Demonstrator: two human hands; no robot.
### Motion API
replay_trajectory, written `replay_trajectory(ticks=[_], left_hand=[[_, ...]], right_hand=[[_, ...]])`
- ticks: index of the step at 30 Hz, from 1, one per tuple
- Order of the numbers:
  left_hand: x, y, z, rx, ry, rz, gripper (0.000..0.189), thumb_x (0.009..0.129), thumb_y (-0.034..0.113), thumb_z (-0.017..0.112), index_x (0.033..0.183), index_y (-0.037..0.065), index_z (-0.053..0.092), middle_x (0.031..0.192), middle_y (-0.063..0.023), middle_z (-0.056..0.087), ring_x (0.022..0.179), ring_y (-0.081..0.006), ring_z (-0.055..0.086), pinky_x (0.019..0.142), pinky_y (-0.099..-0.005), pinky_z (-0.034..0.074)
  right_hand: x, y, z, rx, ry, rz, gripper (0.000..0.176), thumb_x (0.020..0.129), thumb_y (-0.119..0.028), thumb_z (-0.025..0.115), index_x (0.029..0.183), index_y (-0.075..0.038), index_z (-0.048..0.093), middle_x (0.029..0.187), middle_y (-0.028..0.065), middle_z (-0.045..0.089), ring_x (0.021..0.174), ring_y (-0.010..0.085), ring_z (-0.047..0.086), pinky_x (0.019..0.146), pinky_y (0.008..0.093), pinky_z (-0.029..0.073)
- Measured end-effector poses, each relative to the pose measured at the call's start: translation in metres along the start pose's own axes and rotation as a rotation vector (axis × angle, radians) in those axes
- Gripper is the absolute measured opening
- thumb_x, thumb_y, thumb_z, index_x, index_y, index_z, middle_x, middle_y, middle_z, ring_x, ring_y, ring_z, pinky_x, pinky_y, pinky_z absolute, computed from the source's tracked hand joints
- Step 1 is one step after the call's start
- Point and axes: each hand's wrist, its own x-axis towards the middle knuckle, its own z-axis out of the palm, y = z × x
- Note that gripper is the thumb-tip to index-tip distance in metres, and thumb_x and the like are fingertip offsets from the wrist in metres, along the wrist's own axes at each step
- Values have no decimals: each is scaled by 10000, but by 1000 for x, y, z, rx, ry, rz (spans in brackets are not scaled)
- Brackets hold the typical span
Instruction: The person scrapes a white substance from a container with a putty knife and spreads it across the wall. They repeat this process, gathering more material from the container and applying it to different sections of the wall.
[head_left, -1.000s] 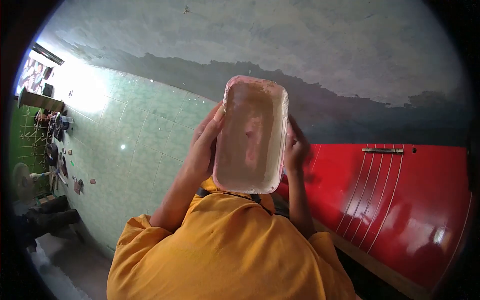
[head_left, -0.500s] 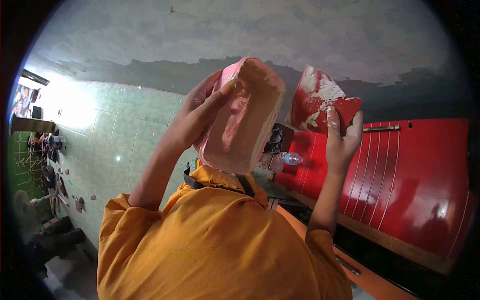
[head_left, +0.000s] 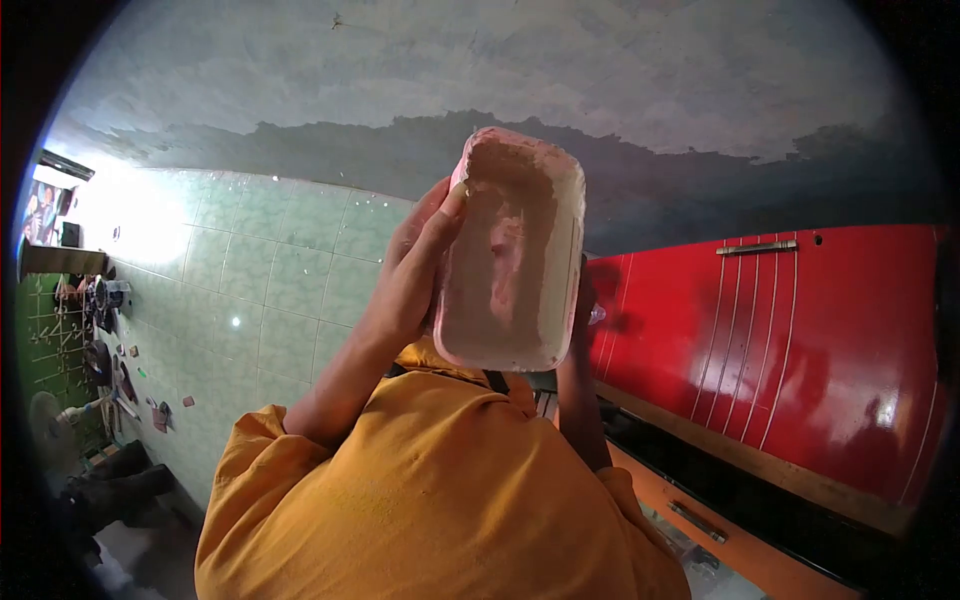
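Observation:
My left hand (head_left: 420,255) grips a pink plastic tub (head_left: 460,330) by its left side, the thumb hooked over the rim. The tub's open top faces me. Pale putty-like smears coat its inner walls, and pink plastic shows through at the bottom. My right forearm (head_left: 577,400) rises behind the tub's right edge. Most of my right hand is hidden behind the tub, so its fingers and anything in them cannot be made out.
A grey wall surface (head_left: 600,70) with a darker, ragged-edged band lies beyond the tub. Red glossy cabinet doors (head_left: 830,340) stand at right, above a dark counter edge and an orange drawer front (head_left: 715,520). Green tiles (head_left: 290,260) and a fan (head_left: 50,420) are at left.
My right hand, which held a red, putty-smeared scraper up at the right, has moved left and down behind the tub. The tub has shifted slightly right and down, its opening turned more toward me.

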Motion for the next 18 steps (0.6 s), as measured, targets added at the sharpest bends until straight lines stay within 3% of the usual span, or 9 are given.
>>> replay_trajectory(ticks=[2,5,10,11,14,15,18], left_hand=[[0,5,1,65,-12,36,608,1057,371,554,1490,-34,419,1412,-119,551,1296,-163,514,1098,-313,399],[7,18,-4,251,-57,103,656,1041,384,591,1491,-57,410,1369,-118,579,1257,-152,532,1067,-308,422],[21,38,-10,581,-169,98,725,1011,423,637,1472,-91,415,1244,-104,643,1126,-150,594,979,-297,475],[27,38,-15,681,-212,130,701,992,464,643,1410,-77,488,1187,-125,671,1069,-161,615,943,-312,486],[37,50,-14,800,-388,54,694,962,525,641,1332,-56,552,1132,-156,693,1032,-195,638,922,-348,492],[42,57,-16,849,-443,-53,807,973,448,674,1518,-69,380,1355,-190,602,1257,-244,582,1044,-349,476],[52,56,-15,970,-471,-64,833,960,475,680,1522,-60,378,1379,-203,595,1274,-257,581,1056,-357,475]], right_hand=[[19,-2,-14,-11,126,-83,241,1019,-136,592,1211,-2,648,1025,108,710,871,195,647,843,337,482],[56,-49,-77,259,234,84,202,993,-202,682,1035,-17,613,1012,118,693,860,140,630,736,286,514],[88,-119,-133,-134,-119,-139,281,936,-140,753,1107,-9,572,921,101,712,806,121,646,703,318,530],[91,-130,-132,-175,-147,-161,312,935,-140,743,1159,-17,563,920,147,724,808,189,715,703,343,538],[98,-148,-131,-292,-271,-127,320,931,-133,730,1184,-21,570,955,196,720,850,316,741,700,384,544],[98,-151,-130,-328,-299,-110,325,929,-131,728,1192,-22,570,963,207,717,863,345,732,699,396,542],[97,-149,-125,-372,-391,-59,340,924,-124,723,1210,-24,570,979,225,710,888,399,715,706,422,539]])
